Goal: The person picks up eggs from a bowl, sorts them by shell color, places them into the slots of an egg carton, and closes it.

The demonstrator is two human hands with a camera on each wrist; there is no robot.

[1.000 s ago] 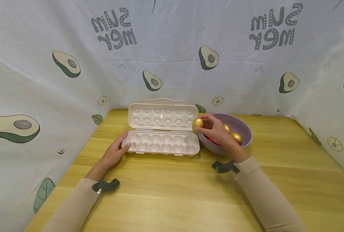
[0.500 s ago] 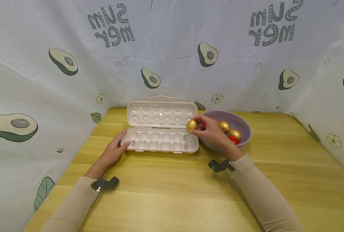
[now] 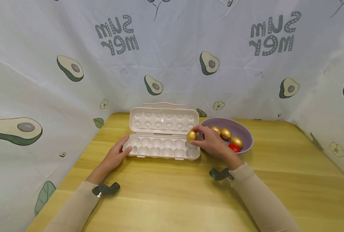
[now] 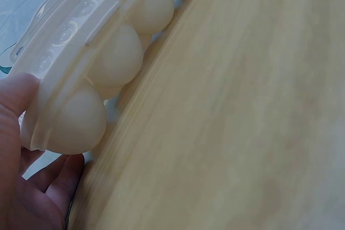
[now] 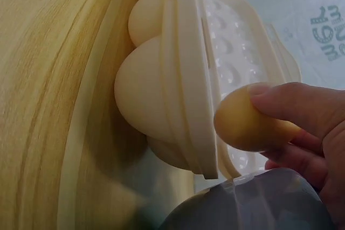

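An open egg carton (image 3: pixel 157 154) of pale plastic lies on the table with its lid (image 3: pixel 164 120) folded back; no eggs show in its cups. My left hand (image 3: pixel 116 155) grips the carton's left end; in the left wrist view the thumb is on the rim and the fingers are below. Between thumb and fingers of my right hand (image 3: pixel 212 141) is a golden egg (image 3: pixel 192 136), held over the back cup at the carton's right end. In the right wrist view this egg (image 5: pixel 250 119) overlaps the lid, close above the rim.
A purple bowl (image 3: pixel 245 130) stands right beside the carton, partly under my right hand. Several golden eggs (image 3: pixel 225 133) and red eggs (image 3: pixel 234 148) lie in it. A printed curtain (image 3: pixel 177 87) hangs behind the wooden table (image 3: pixel 166 193).
My right hand has carried the golden egg left, from the bowl's edge to over the carton's right end. More of the bowl's eggs show. The left hand stays at the carton.
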